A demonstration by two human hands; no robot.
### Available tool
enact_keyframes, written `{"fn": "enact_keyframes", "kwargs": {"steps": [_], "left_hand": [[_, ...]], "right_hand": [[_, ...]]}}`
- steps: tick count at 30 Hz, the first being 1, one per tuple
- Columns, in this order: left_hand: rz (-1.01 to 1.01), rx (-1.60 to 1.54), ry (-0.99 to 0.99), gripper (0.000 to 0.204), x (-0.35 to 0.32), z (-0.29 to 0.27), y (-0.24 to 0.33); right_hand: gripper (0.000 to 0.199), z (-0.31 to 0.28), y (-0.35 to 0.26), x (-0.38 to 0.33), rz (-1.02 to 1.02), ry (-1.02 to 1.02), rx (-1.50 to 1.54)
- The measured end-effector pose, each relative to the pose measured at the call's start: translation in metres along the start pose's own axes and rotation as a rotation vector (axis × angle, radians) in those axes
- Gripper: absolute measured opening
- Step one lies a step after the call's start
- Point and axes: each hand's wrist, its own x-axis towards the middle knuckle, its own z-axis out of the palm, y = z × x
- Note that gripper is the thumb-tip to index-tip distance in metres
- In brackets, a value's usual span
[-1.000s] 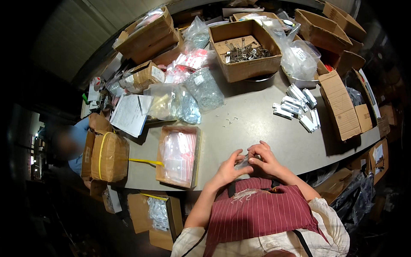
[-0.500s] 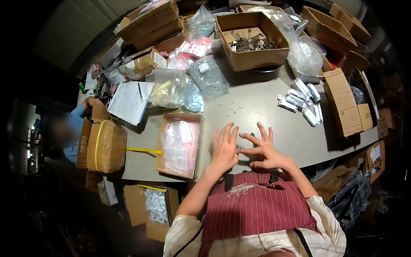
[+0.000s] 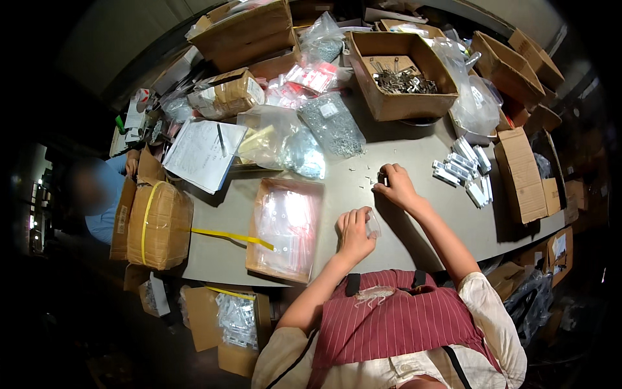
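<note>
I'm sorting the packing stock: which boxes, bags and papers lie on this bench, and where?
Open brown box: far centre, metal parts inside.
Shallow tray: left of the left hand, clear bags inside.
Clear bag of screws: far of the right hand.
White paper sheets: far left.
Strapped brown parcel: left edge, yellow band.
Small white packets: right, in rows.

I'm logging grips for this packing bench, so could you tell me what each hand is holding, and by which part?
The left hand pinches a small clear plastic bag by its left edge. The right hand rests on small metal pieces on the table; its hold cannot be told.
</note>
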Motion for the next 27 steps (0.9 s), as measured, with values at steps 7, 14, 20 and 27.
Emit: {"fn": "enact_keyframes", "kwargs": {"steps": [7, 14, 20, 27], "left_hand": [[-0.024, -0.107, -0.024, 0.065, 0.007, -0.013, 0.011], [-0.04, -0.082, 0.003, 0.059, 0.006, -0.017, 0.012], [-0.075, -0.121, -0.05, 0.052, 0.008, 0.01, 0.009], [-0.091, -0.321, -0.07, 0.039, 0.014, 0.046, 0.002]], "right_hand": [[0.017, 0.01, -0.01, 0.0, -0.249, -0.074, -0.025], [0.013, -0.019, 0.013, -0.059, -0.323, -0.127, -0.371], [0.012, -0.027, 0.033, -0.072, -0.19, -0.06, -0.495], [0.01, -0.057, 0.08, -0.059, 0.42, -0.194, 0.806]]}}
